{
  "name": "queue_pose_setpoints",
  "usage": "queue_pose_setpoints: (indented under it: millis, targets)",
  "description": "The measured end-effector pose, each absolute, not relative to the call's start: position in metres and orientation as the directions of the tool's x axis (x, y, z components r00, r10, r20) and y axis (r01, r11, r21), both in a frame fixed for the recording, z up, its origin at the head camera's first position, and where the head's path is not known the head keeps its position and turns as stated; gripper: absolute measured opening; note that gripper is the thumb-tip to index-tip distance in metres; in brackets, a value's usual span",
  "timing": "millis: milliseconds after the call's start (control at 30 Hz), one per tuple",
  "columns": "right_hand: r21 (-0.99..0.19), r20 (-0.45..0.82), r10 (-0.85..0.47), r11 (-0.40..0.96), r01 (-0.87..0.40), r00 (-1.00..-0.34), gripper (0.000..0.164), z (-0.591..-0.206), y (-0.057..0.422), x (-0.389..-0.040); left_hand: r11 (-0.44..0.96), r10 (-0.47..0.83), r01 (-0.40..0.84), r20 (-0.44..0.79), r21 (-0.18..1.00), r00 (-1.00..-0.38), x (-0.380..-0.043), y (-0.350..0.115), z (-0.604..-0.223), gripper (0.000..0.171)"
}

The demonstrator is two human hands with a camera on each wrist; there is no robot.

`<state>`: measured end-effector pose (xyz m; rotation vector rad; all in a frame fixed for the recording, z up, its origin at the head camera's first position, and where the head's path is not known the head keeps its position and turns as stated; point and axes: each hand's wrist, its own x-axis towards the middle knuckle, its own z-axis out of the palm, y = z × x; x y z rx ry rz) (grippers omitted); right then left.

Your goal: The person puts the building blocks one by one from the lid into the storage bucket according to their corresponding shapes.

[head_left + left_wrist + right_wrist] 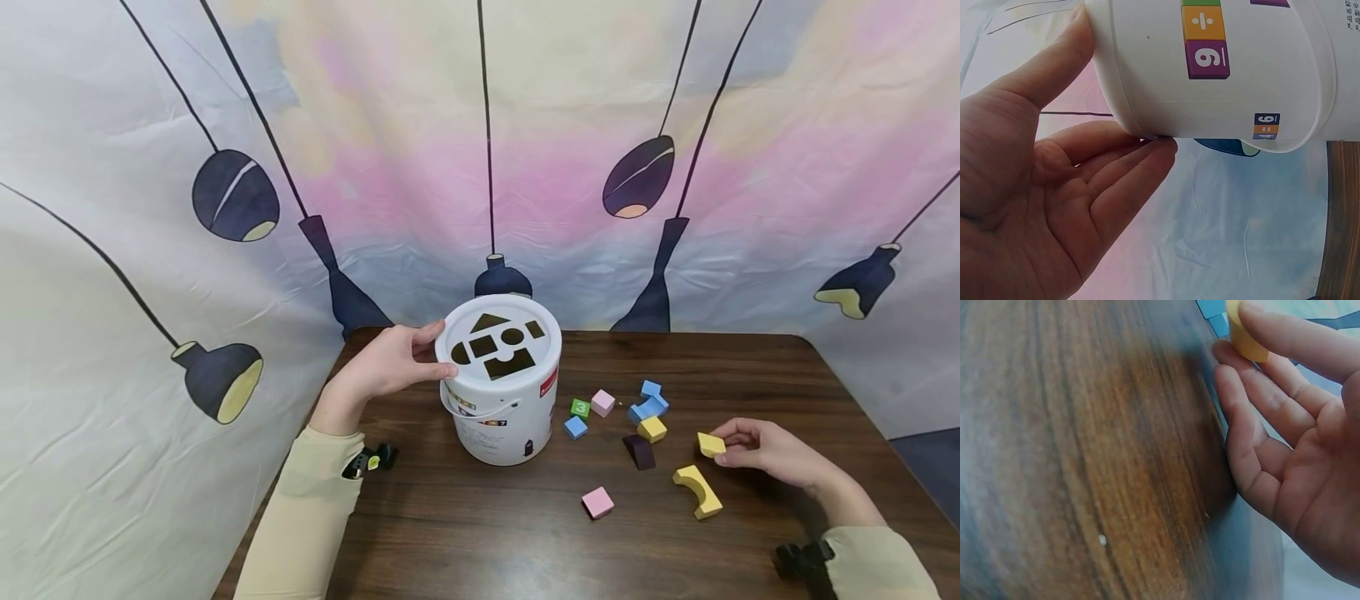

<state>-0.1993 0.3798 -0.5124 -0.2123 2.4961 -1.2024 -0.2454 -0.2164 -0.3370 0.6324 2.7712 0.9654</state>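
Observation:
A white bucket (495, 429) stands upright on the table, its white lid (497, 327) cut with several shaped holes. My left hand (387, 364) rests against the lid's left edge, with the thumb at the rim and the nearly straight fingers touching the side in the left wrist view. Over at the right, my right hand (768, 452) pinches a small yellow block (710, 445) between thumb and fingers, close over the table. Just below that hand lies a yellow arch block (698, 492). A dark purple wedge block (640, 452) and a yellow cube (652, 429) lie to its left.
Between bucket and right hand lie a green cube (580, 408) marked 3, a pink cube (603, 403), a blue cube (576, 427) and a blue arch block (649, 408). Another pink block (597, 502) is nearer the front. A printed cloth (420, 167) hangs behind the brown table (480, 542).

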Motion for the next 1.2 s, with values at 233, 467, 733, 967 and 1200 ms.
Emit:
queue_pose_setpoints:
  millis: [233,467,733,967,1200]
  targets:
    - [-0.775,-0.258,-0.233,0.630,0.057,-0.938,0.054,-0.510,0.378,-0.200,0.707,0.431,0.346,0.012,0.616,-0.902,-0.245,-0.216,-0.336,0.090]
    - [-0.780,-0.222,-0.188,0.623,0.059,-0.957,0.065,-0.508,0.373,-0.200,0.708,0.427,0.344,0.013,0.616,-0.904,-0.245,-0.217,-0.335,0.090]
    - [-0.802,-0.160,-0.159,0.597,0.035,-0.974,0.060,-0.512,0.368,-0.203,0.708,0.429,0.343,0.010,0.617,-0.903,-0.245,-0.218,-0.334,0.088]
    - [-0.837,-0.060,-0.175,0.545,-0.046,-0.983,0.058,-0.506,0.362,-0.201,0.694,0.437,0.346,0.013,0.632,-0.899,-0.245,-0.216,-0.335,0.088]
    - [-0.851,0.025,-0.135,0.517,-0.092,-0.990,0.055,-0.501,0.349,-0.203,0.701,0.427,0.327,-0.006,0.634,-0.904,-0.245,-0.216,-0.336,0.090]
